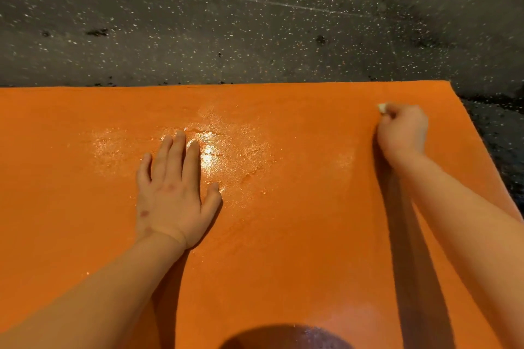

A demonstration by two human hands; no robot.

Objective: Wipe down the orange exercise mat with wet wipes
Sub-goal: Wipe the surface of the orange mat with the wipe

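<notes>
The orange exercise mat (297, 207) fills the lower half of the view, its far edge running across the middle and its right corner at the upper right. A wet, shiny patch glistens near its centre. My left hand (173, 193) lies flat on the mat, fingers straight, fingertips at the wet patch. My right hand (402, 132) is curled into a fist near the far right corner and grips a small white wet wipe (382, 108), of which only a bit pokes out past the knuckles. The fist presses down on the mat.
Dark speckled rubber flooring (255, 17) lies beyond the mat's far edge and along its right side. A dark round shadow (286, 337) falls on the mat at the bottom of the view.
</notes>
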